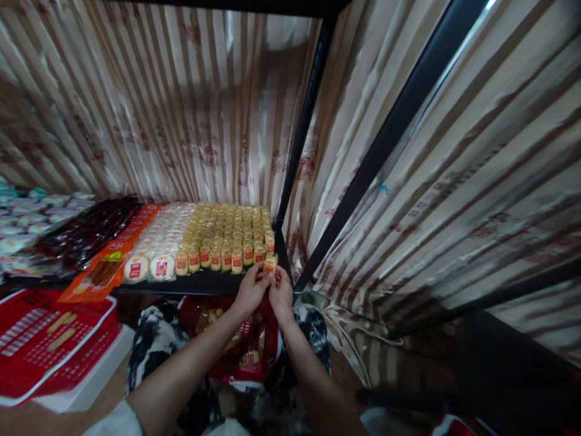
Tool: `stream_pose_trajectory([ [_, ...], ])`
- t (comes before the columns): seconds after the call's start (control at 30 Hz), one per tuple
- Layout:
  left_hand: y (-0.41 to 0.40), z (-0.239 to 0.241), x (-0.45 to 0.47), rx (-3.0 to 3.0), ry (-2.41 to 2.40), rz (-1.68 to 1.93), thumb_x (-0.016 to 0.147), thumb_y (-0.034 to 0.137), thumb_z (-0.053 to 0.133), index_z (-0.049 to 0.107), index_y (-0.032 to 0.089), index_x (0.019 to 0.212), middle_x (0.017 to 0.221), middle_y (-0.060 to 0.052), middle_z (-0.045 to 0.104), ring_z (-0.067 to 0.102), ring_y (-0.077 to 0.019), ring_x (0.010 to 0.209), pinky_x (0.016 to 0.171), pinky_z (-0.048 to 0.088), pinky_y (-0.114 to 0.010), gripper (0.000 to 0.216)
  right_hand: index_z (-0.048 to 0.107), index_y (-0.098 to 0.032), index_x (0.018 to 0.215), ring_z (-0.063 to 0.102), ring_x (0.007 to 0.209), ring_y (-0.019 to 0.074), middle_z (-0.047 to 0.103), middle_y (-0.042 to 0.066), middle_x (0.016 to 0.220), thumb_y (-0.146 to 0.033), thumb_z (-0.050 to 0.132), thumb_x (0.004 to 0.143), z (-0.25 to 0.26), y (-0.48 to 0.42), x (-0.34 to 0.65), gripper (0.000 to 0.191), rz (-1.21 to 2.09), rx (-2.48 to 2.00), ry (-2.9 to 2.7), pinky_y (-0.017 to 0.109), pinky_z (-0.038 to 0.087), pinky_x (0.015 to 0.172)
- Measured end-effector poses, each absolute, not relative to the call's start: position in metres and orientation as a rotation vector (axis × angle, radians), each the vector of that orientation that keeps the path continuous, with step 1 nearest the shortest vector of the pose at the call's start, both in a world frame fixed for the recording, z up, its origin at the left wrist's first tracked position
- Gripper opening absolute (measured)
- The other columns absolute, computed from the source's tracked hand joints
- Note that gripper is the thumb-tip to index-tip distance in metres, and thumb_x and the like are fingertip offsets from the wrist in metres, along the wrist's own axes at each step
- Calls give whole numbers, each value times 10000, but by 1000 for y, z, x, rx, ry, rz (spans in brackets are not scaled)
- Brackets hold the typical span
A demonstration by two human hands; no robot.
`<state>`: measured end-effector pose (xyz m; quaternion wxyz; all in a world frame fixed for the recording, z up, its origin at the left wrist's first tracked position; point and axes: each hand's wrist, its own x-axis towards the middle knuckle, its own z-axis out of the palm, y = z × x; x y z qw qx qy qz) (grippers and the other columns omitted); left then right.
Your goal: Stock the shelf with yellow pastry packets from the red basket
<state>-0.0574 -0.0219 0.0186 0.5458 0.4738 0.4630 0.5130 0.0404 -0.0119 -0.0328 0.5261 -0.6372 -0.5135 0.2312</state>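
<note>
Between the fingertips of my left hand [251, 292] and my right hand [281, 292] is a small wrapped yellow snack [271, 263] with a red and white label. Both hands are closed on it, just over the front edge of the black shelf [218, 280]. Behind them stand tight rows of the same wrapped yellow snacks [227, 233], labels facing me. Below my forearms, between my knees, a red basket [278, 339] holds more wrapped snacks, partly hidden by my arms.
Left along the shelf lie round white packets [162, 266], an orange packet strip [102, 266] overhanging the edge, dark shiny packets [97, 227] and pale packets [45, 215]. A second red basket [86, 351] sits lower left. Black posts [305, 121] and striped curtains [181, 109] enclose the shelf.
</note>
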Motion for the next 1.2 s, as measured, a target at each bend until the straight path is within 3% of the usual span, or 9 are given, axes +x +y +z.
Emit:
stream_pose_trajectory([
  [0.37, 6, 12, -36, 1218, 1285, 1126, 799, 227, 538, 600, 180, 1112, 1235, -71, 589, 507, -211, 1175, 1051, 333, -380, 323, 592, -132, 1053, 589, 899, 222, 649, 121, 968, -315, 431, 786, -39, 45, 57, 362, 391, -1600, -1198, 361, 450, 835],
  [0.6, 5, 16, -41, 1443, 1474, 1159, 806, 177, 449, 638, 188, 1000, 1103, -63, 629, 549, -197, 1075, 1007, 378, -372, 272, 609, -92, 1082, 584, 917, 241, 646, 154, 972, -290, 403, 815, -45, 64, 58, 390, 332, -1651, -1271, 381, 447, 857],
  [0.77, 6, 7, -47, 1628, 1618, 1086, 795, 132, 410, 606, 123, 1085, 1125, -121, 585, 531, -226, 1096, 990, 395, -383, 349, 594, -65, 1141, 564, 1007, 244, 621, 181, 1086, -300, 360, 859, -46, 68, 54, 436, 307, -1685, -1401, 367, 427, 902],
  [1.0, 9, -9, -46, 1877, 1631, 1068, 749, 74, 411, 540, 145, 1176, 1156, -107, 529, 502, -211, 1117, 1003, 403, -381, 452, 552, -80, 1219, 495, 1058, 273, 609, 178, 1128, -292, 325, 889, -48, 64, 49, 453, 122, -1767, -1454, 420, 370, 935],
  [1.2, 15, -30, -48, 2031, 1617, 1117, 733, 47, 395, 485, 158, 1239, 1202, -112, 485, 468, -216, 1162, 1022, 401, -394, 525, 461, -136, 1311, 491, 1056, 254, 584, 127, 1194, -298, 312, 899, -42, 60, 50, 467, 208, -1744, -1464, 396, 374, 931],
])
